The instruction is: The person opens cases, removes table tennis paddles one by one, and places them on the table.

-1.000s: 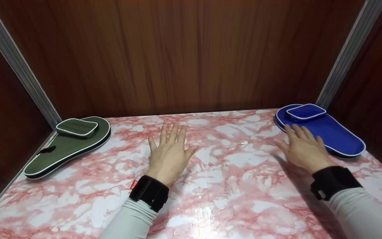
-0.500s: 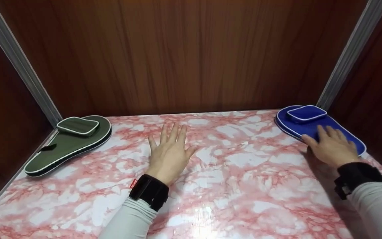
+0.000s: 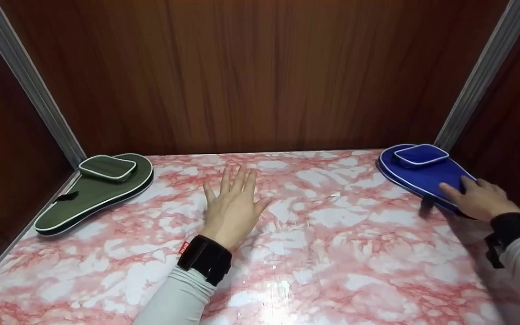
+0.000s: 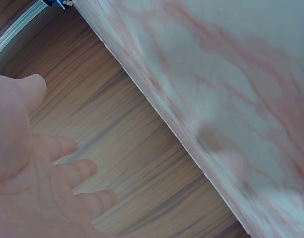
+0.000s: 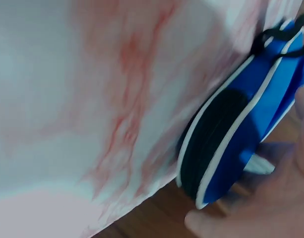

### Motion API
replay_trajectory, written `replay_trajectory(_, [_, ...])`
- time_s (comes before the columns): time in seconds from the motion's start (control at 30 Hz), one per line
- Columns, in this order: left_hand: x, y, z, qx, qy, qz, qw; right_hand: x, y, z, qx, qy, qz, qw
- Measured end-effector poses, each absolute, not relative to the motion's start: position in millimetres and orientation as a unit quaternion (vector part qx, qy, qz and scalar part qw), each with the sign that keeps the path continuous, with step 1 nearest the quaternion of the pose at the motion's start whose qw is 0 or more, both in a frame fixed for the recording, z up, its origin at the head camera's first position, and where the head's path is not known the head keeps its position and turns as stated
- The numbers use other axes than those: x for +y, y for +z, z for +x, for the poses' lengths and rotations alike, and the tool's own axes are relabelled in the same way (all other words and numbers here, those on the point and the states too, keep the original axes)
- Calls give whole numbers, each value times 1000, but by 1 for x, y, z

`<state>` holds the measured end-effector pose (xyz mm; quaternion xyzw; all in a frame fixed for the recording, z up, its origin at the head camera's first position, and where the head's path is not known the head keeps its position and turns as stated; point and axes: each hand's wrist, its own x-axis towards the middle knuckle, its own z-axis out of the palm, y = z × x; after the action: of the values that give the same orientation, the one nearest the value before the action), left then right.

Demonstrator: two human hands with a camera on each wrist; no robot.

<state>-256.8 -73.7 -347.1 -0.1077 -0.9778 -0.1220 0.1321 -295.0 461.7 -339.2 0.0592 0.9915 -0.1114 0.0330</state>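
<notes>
On pink marble-patterned tabletop (image 3: 332,253) (glossy), wood-panelled walls (image 3: 251,76), metal corner strips (image 3: 481,76).

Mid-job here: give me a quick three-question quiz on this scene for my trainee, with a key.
1. True or false: the right hand grips the narrow end of the blue paddle case.
2. Which case lies untouched at the table's far left corner? A) the green paddle case B) a red one C) a yellow one
3. Fill in: the left hand lies flat, fingers spread, on the ____ tabletop.

Key: 1 true; 2 A; 3 pink marbled.
</notes>
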Motion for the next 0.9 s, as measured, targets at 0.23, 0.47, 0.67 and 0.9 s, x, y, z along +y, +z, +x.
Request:
replay_trajectory(0.23, [-73, -347, -257, -978, -117, -109, 131, 475, -350, -298, 991, -129, 43, -11])
replay_trajectory(0.47, [-74, -348, -257, -979, -120, -107, 128, 474, -354, -300, 988, -140, 67, -13])
replay_trajectory(0.67, [-73, -346, -256, -978, -124, -108, 129, 465, -355, -297, 987, -140, 79, -16])
replay_trajectory(0.9, [-71, -346, -255, -976, -121, -113, 141, 454, -354, -290, 989, -138, 52, -28])
